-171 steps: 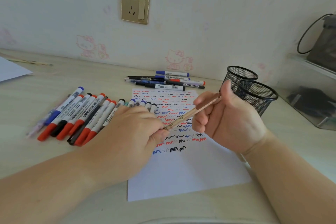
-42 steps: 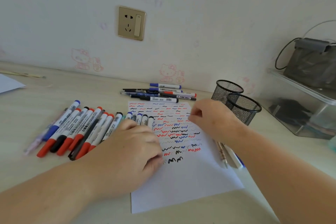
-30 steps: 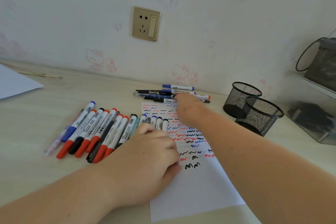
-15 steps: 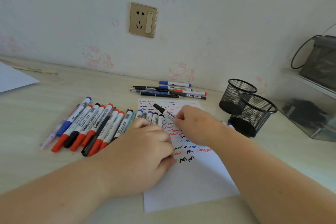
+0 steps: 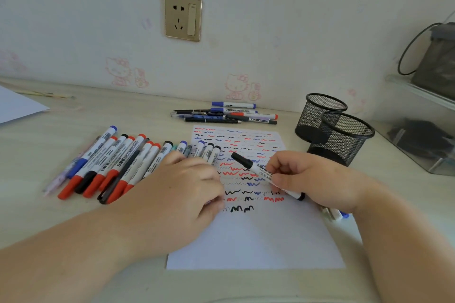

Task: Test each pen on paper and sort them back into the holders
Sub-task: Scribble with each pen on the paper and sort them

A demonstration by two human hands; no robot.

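Note:
My right hand (image 5: 317, 177) pinches a white marker with a black cap (image 5: 256, 168) above the scribbled sheet of paper (image 5: 258, 236), cap pointing up and left. My left hand (image 5: 177, 194) rests on the paper's left edge, knuckles up, its fingertips hidden. A row of several red, blue and black markers (image 5: 115, 162) lies to the left of the paper. A smaller pile of pens (image 5: 226, 114) lies beyond the paper near the wall. Two black mesh holders (image 5: 342, 135) stand at the right.
Two pens (image 5: 336, 214) lie on the desk under my right wrist, beside the paper. A clear plastic box (image 5: 423, 130) stands at the far right with a dark bag on it. A loose white sheet (image 5: 17, 106) lies at the far left. A wall socket (image 5: 182, 17) is above.
My right hand laid a wooden pencil beside the paper, reached to the far pile, took a black-capped marker and brought it back over the paper. My left hand stayed on the paper.

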